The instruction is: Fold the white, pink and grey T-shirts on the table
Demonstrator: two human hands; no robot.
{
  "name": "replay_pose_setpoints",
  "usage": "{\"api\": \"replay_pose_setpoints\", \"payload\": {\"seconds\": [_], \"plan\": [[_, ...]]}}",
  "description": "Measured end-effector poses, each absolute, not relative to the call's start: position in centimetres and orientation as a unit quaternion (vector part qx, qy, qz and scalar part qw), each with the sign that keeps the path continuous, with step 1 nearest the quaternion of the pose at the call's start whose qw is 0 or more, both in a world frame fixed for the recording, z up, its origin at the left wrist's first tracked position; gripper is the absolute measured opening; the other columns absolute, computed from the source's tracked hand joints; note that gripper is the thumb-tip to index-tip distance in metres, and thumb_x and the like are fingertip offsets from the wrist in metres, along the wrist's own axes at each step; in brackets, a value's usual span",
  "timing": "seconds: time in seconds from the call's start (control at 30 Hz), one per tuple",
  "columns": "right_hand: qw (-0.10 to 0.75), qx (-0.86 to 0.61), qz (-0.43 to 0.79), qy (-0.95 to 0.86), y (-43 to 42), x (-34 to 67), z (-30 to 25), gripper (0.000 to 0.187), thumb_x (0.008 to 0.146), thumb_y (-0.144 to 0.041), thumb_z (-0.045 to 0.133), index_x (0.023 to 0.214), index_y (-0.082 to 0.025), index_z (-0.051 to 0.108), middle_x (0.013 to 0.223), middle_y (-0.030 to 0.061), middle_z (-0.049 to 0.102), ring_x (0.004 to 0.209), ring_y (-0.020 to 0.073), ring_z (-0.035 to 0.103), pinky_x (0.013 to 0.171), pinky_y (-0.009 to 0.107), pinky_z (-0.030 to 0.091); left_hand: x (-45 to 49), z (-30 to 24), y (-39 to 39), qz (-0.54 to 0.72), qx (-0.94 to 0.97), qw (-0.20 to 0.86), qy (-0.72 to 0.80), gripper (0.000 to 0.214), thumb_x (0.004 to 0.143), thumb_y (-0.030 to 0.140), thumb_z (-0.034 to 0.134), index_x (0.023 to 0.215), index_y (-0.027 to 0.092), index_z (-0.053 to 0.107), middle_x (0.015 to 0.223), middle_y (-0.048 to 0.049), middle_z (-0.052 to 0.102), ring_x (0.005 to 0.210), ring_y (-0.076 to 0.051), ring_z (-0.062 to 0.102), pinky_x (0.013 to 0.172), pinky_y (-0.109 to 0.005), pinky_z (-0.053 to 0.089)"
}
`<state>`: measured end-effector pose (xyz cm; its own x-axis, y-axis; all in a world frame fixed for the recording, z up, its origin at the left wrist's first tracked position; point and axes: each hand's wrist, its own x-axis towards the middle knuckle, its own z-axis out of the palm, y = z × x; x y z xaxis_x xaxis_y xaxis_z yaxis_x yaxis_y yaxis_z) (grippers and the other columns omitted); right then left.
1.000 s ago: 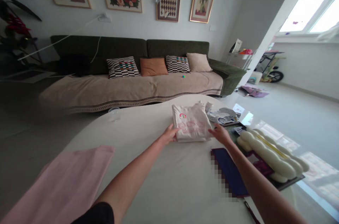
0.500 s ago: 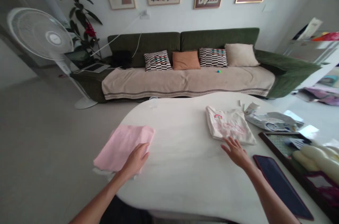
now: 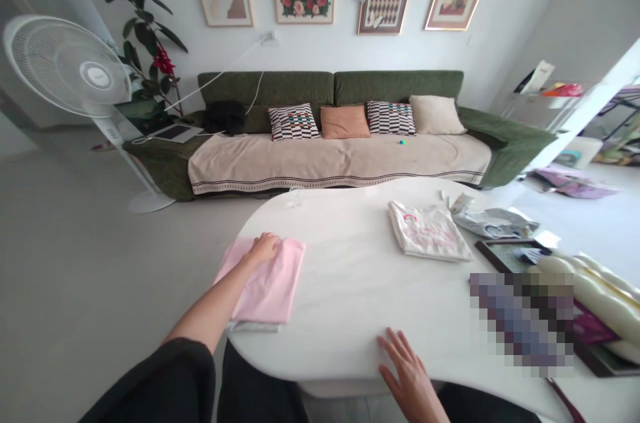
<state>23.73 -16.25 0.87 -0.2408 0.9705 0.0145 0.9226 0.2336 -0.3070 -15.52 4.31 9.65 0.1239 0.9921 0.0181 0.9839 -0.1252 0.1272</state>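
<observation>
A folded pink cloth garment [image 3: 273,290] lies at the left edge of the white table, with a paler folded layer showing beneath its near edge. My left hand [image 3: 264,248] rests palm down on the garment's far part, its fingers lying on the fabric and holding nothing. Close to the near edge of the table, my right hand [image 3: 410,373] is spread over the bare top with nothing in it; whether it touches the surface I cannot tell. A folded white T-shirt [image 3: 433,233] with a pink print sits farther back on the right, apart from both hands.
Right of the T-shirt lie a crumpled plastic bag [image 3: 497,222] and a dark tray [image 3: 500,256] with a pale puffy item [image 3: 595,286]. A pixelated patch hides part of that side. Behind the table [image 3: 345,276] stands a green sofa [image 3: 270,90]; a fan [image 3: 95,76] stands left.
My left hand has moved to the far part of the pink garment, which now lies straighter and farther onto the table. My right hand has left the T-shirt's near edge and come closer to me.
</observation>
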Motion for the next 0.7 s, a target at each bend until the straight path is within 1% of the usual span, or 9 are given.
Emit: {"api": "replay_pose_setpoints", "payload": {"seconds": [0.17,0.3,0.37,0.43,0.5,0.53,0.6,0.67,0.7], "plan": [[0.075,-0.608,0.124,-0.781,-15.8,24.4,1.8,0.041,0.082,-0.028,0.039,0.122,-0.027,0.05,0.136,0.0036,0.039,0.127,0.0275,0.031,0.091,0.048,0.041,-15.8,12.8,3.8,0.028,0.772,0.026,0.634,0.021,0.079,0.019,0.042,0.073,0.018,0.062,0.085,-0.0055,0.062,0.088,-0.02,0.056,0.085,-0.036,0.037],[0.075,-0.598,0.126,-0.788,-14.6,22.9,4.5,0.04,0.079,-0.023,0.044,0.118,-0.023,0.053,0.129,0.0113,0.047,0.121,0.0287,0.041,0.091,0.047,0.041,-14.8,16.0,0.0,0.01,0.809,0.014,0.587,0.025,0.085,0.025,0.035,0.084,0.019,0.059,0.083,-0.0037,0.062,0.074,-0.017,0.057,0.075,-0.03,0.041],[0.115,-0.563,0.134,-0.808,-14.2,20.4,7.6,0.051,0.079,-0.019,0.043,0.13,-0.021,0.04,0.135,0.0137,0.039,0.122,0.0258,0.039,0.094,0.044,0.039,-13.2,17.5,-3.3,-0.023,0.849,0.007,0.528,0.024,0.085,0.021,0.033,0.088,0.019,0.056,0.077,-0.0033,0.062,0.066,-0.016,0.057,0.067,-0.027,0.042],[0.174,-0.498,0.147,-0.837,-14.0,17.0,11.4,0.068,0.077,-0.015,0.045,0.139,-0.021,0.018,0.145,0.0122,0.019,0.13,0.0215,0.025,0.099,0.04,0.035,-10.9,19.0,-7.3,-0.054,0.893,0.004,0.447,0.022,0.082,0.013,0.033,0.087,0.017,0.054,0.07,-0.0034,0.061,0.061,-0.016,0.056,0.061,-0.026,0.042],[0.187,-0.418,0.156,-0.875,-13.9,13.4,14.8,0.075,0.071,-0.015,0.054,0.138,-0.023,0.021,0.148,0.009,0.006,0.134,0.0237,0.009,0.102,0.041,0.029,-8.5,20.5,-11.4,-0.059,0.928,0.007,0.367,0.018,0.079,0.012,0.039,0.089,0.018,0.053,0.075,-0.0044,0.062,0.066,-0.017,0.058,0.062,-0.027,0.043],[0.179,-0.377,0.159,-0.895,-13.7,11.9,16.1,0.068,0.071,-0.016,0.056,0.133,-0.024,0.03,0.148,0.0075,0.007,0.134,0.025,0.006,0.103,0.043,0.027,-7.6,21.3,-13.3,-0.057,0.938,0.011,0.341,0.018,0.077,0.012,0.042,0.089,0.018,0.053,0.079,-0.0048,0.063,0.07,-0.018,0.058,0.063,-0.027,0.043],[0.154,-0.303,0.161,-0.927,-13.3,10.1,17.6,0.039,0.075,-0.022,0.057,0.113,-0.024,0.05,0.144,0.0059,0.024,0.133,0.0252,0.012,0.103,0.047,0.023,-6.5,23.0,-16.3,-0.056,0.944,0.016,0.326,0.018,0.075,0.01,0.045,0.088,0.019,0.053,0.079,-0.0036,0.062,0.069,-0.018,0.057,0.062,-0.028,0.043],[0.136,-0.268,0.154,-0.941,-12.8,10.0,18.3,0.01,0.08,-0.025,0.054,0.09,-0.022,0.057,0.13,0.0047,0.046,0.129,0.0227,0.024,0.104,0.049,0.019,-6.6,24.5,-18.2,-0.04,0.938,0.022,0.344,0.02,0.077,0.009,0.044,0.091,0.02,0.053,0.077,-0.0014,0.062,0.066,-0.017,0.056,0.062,-0.028,0.041],[0.134,-0.268,0.147,-0.943,-12.7,10.6,18.5,0.005,0.082,-0.026,0.054,0.082,-0.021,0.056,0.12,0.0038,0.054,0.125,0.0216,0.031,0.104,0.049,0.018,-7.1,25.2,-18.8,-0.023,0.933,0.027,0.359,0.02,0.079,0.011,0.043,0.093,0.021,0.053,0.078,-0.0004,0.062,0.066,-0.016,0.055,0.063,-0.028,0.041]]}}
